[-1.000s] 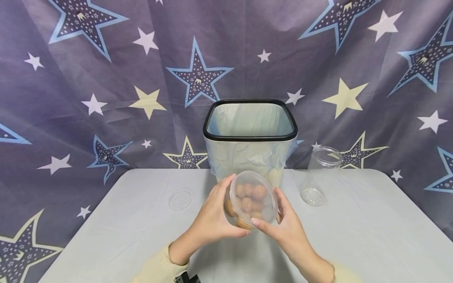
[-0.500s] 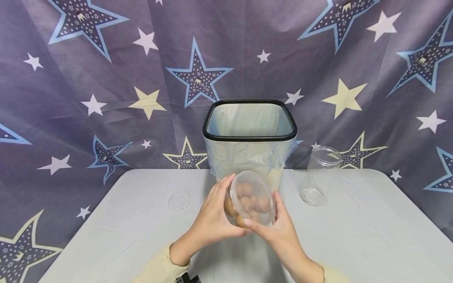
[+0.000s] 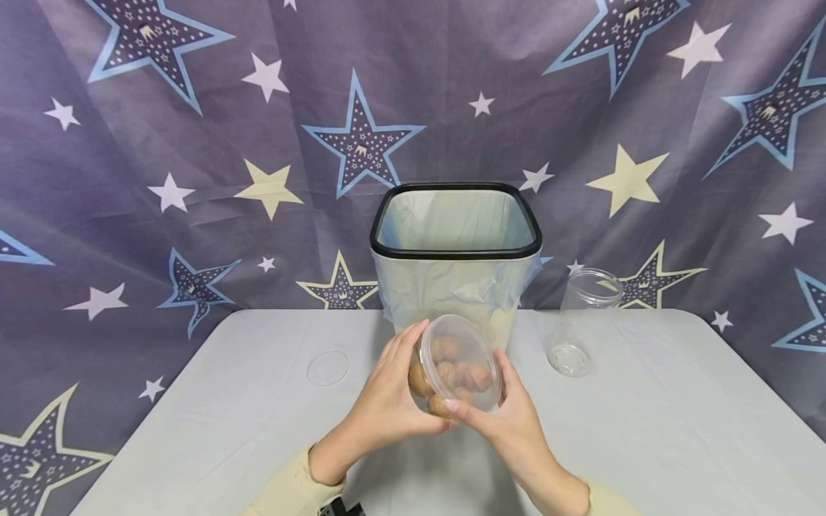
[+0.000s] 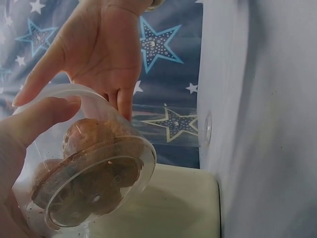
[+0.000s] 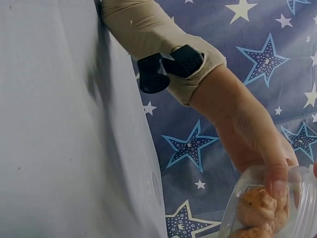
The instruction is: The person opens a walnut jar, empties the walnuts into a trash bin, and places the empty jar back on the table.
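Observation:
A clear plastic tub with a cloudy lid [image 3: 463,369] is held tilted in mid-air in front of the bin, with several walnuts [image 3: 419,378] inside. My left hand [image 3: 383,390] grips its body from the left, fingers behind and thumb below. From the right, my right hand [image 3: 510,412] grips the lid's rim, thumb in front and the other fingers mostly hidden behind. In the left wrist view the tub's round base [image 4: 96,191] shows walnuts through it. The right wrist view catches the left thumb lying on the tub wall over the walnuts [image 5: 257,207].
Behind the hands stands a white waste bin [image 3: 455,254] with a black rim and a bag liner. A tall clear jar [image 3: 581,322] is to the right on the white table [image 3: 213,437]. A thin clear disc [image 3: 328,368] lies to the left. A star-patterned curtain [image 3: 213,143] hangs behind.
The tub has turned slightly and the walnuts have shifted in it. My right hand has moved a little left, its thumb along the lid's lower edge. Over the last half second, almost nothing moves.

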A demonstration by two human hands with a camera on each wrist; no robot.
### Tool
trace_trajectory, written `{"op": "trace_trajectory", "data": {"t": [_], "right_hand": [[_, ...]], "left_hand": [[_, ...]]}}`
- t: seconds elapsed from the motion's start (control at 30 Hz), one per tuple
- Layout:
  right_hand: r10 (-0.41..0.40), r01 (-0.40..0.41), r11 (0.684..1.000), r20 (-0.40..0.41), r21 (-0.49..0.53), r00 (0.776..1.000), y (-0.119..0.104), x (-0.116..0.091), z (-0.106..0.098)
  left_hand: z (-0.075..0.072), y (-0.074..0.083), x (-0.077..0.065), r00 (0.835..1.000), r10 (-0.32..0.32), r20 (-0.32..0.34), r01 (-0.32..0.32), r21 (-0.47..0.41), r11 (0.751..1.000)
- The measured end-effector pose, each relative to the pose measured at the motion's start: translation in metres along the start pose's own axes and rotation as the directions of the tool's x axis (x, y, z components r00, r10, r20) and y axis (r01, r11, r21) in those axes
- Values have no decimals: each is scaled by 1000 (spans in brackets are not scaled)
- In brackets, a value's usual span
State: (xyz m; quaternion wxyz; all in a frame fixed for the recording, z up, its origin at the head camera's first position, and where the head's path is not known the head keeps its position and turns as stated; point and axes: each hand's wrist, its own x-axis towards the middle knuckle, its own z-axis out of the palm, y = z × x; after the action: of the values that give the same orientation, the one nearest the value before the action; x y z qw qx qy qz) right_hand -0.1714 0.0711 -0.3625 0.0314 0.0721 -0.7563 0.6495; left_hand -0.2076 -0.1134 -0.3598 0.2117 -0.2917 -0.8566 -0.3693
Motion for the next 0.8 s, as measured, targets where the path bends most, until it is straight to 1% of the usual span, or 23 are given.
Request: {"op": "trace_trajectory", "data": {"t": [0.27, 0.47, 0.57, 0.67, 0.8], "right_hand": [[-47, 47, 998, 15, -44, 999, 4, 1, -5], [-108, 111, 990, 38, -81, 993, 8, 4, -9], [-161, 166, 983, 59, -82, 985, 11, 5, -13], [-220, 227, 971, 91, -74, 971, 15, 8, -17], [-281, 289, 956, 126, -48, 952, 22, 13, -22]], "left_hand": [[-2, -1, -1, 999, -23, 38, 25, -48, 999], [-5, -1, -1, 998, -24, 58, 27, -64, 998], [-6, -2, -1, 997, -21, 69, 26, -69, 997], [-6, -2, -1, 996, -23, 87, 31, -82, 996], [-7, -3, -1, 993, -34, 115, 45, -100, 994]]}}
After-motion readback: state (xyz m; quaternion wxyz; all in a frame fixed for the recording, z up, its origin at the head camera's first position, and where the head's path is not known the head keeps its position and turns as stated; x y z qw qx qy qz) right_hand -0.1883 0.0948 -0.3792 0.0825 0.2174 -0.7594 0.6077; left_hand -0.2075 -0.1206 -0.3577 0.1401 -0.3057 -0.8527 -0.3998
